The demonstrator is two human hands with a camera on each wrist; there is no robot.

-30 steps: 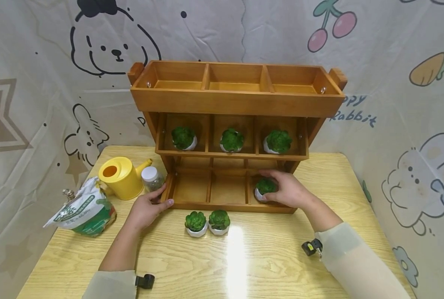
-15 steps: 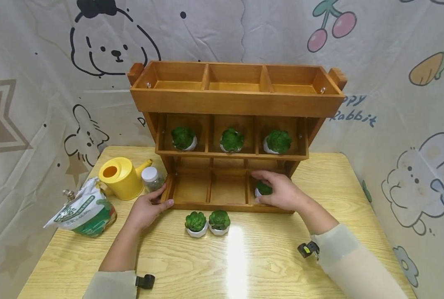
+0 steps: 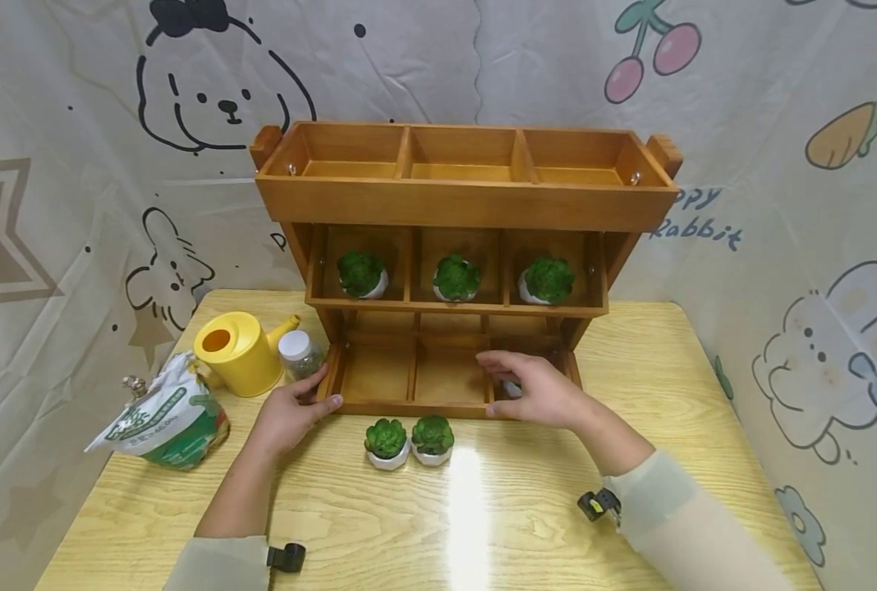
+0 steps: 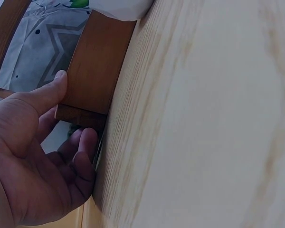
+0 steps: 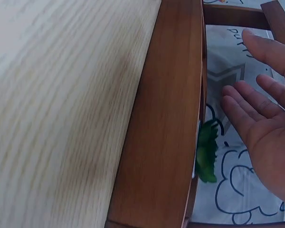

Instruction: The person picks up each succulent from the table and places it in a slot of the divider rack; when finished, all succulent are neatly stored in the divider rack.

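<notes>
A brown wooden three-tier planter shelf (image 3: 468, 203) stands on the table. My left hand (image 3: 294, 417) grips the front left corner of its bottom tier, thumb on the front board (image 4: 97, 61) and fingers round the side. My right hand (image 3: 538, 391) hovers over the bottom right compartment with fingers spread and nothing in them. Below it a potted succulent (image 5: 207, 152) sits in that compartment, mostly hidden by the hand in the head view. Two more succulents in white pots, a left one (image 3: 387, 444) and a right one (image 3: 433, 441), stand side by side before the shelf.
The middle tier bears a succulent in each compartment: left (image 3: 361, 273), middle (image 3: 456, 278) and right (image 3: 548, 281). Left of the shelf are a white-capped jar (image 3: 300, 354), a yellow watering can (image 3: 241, 353) and a tied green-and-white bag (image 3: 168, 419). A patterned cloth (image 3: 424, 57) hangs behind.
My right hand has let go of the succulent in the bottom right compartment and moved left, its fingers opening. My left hand stays at the shelf corner.
</notes>
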